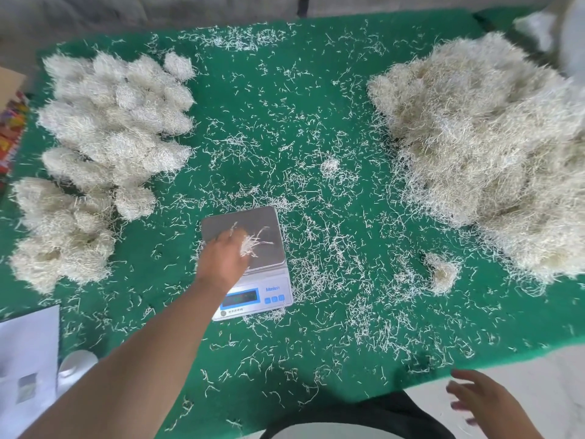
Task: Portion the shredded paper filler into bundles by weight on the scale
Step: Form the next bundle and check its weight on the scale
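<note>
the left hand [225, 260] reaches over the near left part of the scale [253, 264], its fingers pinching a small tuft of shredded paper [253, 243] just above the steel pan. the right hand [481, 397] hovers off the near right edge of the green table [285, 122], fingers spread and holding nothing. the unsorted filler lies in a big loose heap [481, 147] at the right of the table, and the finished bundles [107, 137] sit in rows at the far left and left. stray strands are scattered over the whole cloth, with a small clump [441, 274] near the heap.

the paper looks very light, soft and springy, and the strands cling to one another, so it probably comes away in ragged tufts rather than clean lumps. a loose whole-hand grab from the edge of the heap should lift a rough portion; fine trimming likely calls for a fingertip pinch of a few strands. squeezing a portion should pack it, though loose ends will shed.
</note>
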`<state>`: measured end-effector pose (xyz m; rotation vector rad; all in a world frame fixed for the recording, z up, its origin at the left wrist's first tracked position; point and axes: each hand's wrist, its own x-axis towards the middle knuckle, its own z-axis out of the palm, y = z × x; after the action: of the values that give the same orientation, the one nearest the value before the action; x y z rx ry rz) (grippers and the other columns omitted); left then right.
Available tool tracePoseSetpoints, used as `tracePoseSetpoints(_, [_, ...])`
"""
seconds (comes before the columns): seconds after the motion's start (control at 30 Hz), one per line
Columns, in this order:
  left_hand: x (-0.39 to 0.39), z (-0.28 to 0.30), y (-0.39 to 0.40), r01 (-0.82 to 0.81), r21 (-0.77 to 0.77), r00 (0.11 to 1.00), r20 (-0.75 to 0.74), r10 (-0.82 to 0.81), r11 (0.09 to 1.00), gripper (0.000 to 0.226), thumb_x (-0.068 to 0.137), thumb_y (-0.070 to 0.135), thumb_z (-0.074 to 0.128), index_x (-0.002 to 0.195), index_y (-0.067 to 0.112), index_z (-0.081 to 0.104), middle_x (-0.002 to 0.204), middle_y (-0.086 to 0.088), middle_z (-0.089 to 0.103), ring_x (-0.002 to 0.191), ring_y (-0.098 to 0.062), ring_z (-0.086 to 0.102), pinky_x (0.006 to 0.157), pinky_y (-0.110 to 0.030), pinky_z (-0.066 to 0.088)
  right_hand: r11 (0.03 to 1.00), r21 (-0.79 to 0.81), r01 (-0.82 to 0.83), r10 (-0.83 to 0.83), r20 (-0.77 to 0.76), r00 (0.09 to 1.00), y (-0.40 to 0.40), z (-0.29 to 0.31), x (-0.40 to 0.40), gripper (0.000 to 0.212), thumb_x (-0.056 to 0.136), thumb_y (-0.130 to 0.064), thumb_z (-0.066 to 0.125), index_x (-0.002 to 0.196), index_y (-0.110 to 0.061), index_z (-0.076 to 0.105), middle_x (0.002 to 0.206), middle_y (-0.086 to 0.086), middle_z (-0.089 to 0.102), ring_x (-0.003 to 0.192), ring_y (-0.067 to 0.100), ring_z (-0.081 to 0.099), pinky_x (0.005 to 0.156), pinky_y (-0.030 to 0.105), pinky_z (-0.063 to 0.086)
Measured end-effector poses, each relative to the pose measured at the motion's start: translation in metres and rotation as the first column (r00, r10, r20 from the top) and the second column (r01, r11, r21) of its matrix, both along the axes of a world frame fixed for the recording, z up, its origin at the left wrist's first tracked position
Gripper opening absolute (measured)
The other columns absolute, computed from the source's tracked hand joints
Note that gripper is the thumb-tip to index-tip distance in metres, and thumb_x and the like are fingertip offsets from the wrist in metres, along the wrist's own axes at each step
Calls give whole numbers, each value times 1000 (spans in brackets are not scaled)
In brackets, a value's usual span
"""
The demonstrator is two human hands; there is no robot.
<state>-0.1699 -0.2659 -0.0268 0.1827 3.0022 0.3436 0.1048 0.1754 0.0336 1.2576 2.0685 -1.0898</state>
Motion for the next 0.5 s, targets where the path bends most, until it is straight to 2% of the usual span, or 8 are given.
tracePoseSetpoints(0.1, [19, -2, -42, -173, 22, 985, 6, 173, 985, 48, 80, 28, 85, 117, 25, 57, 97, -6, 71, 75, -29, 69, 61, -35, 52, 999, -18, 36, -36, 7, 999, -7, 1, 2, 14, 96, -4, 72, 109, -10, 72, 96, 16, 78, 89, 37, 73, 78, 47, 54])
tracePoseSetpoints(0.23, [63, -6, -97, -473, 71, 880, 82, 467, 878, 52, 88, 23, 73, 138, 18, 57, 123, -13, 73, 87, -33, 73, 72, -40, 58, 997, -62, 40, -40, 12, 999, -19, 0, 0, 14, 99, 0, 66, 112, 1, 69, 98, 22, 75, 87, 38, 69, 74, 42, 47])
tracePoseSetpoints(0.3, [88, -7, -113, -556, 132, 830, 138, 541, 820, 58, 88, 22, 72, 144, 14, 57, 134, -16, 68, 64, -19, 69, 59, -26, 53, 998, -69, 15, -13, 28, 1000, -27, 0, -8, 16, 98, 3, 66, 114, 5, 69, 99, 23, 74, 86, 38, 68, 72, 41, 46])
tracePoseSetpoints(0.33, [99, -5, -116, -591, 171, 806, 167, 568, 788, 60, 88, 22, 72, 145, 13, 57, 131, -17, 69, 49, -11, 64, 50, -19, 47, 997, -76, 3, -1, 30, 1000, -33, 1, -13, 18, 97, 4, 67, 115, 5, 69, 99, 23, 75, 85, 38, 68, 71, 41, 46])
tracePoseSetpoints(0.4, [116, -1, -114, -655, 261, 756, 219, 617, 709, 59, 87, 22, 70, 145, 13, 58, 105, -16, 78, 32, -5, 52, 37, -18, 40, 992, -78, -99, 100, 9, 995, -48, 6, -27, 19, 97, 2, 69, 116, 2, 70, 100, 19, 76, 85, 37, 72, 69, 42, 53])
tracePoseSetpoints(0.47, [127, 9, -103, -692, 343, 720, 266, 641, 635, 56, 88, 24, 71, 142, 16, 60, 76, -3, 75, 30, -6, 48, 33, -25, 44, 968, -76, -241, 239, -34, 970, -68, 14, -44, 16, 97, 0, 69, 112, -6, 72, 104, 15, 78, 85, 30, 76, 73, 44, 58])
tracePoseSetpoints(0.5, [130, 17, -96, -693, 383, 717, 271, 643, 611, 55, 88, 27, 72, 141, 17, 61, 72, 3, 73, 32, -7, 49, 35, -29, 47, 954, -85, -288, 284, -62, 957, -80, 20, -54, 15, 99, 0, 67, 111, -8, 72, 106, 14, 78, 86, 28, 76, 77, 46, 59])
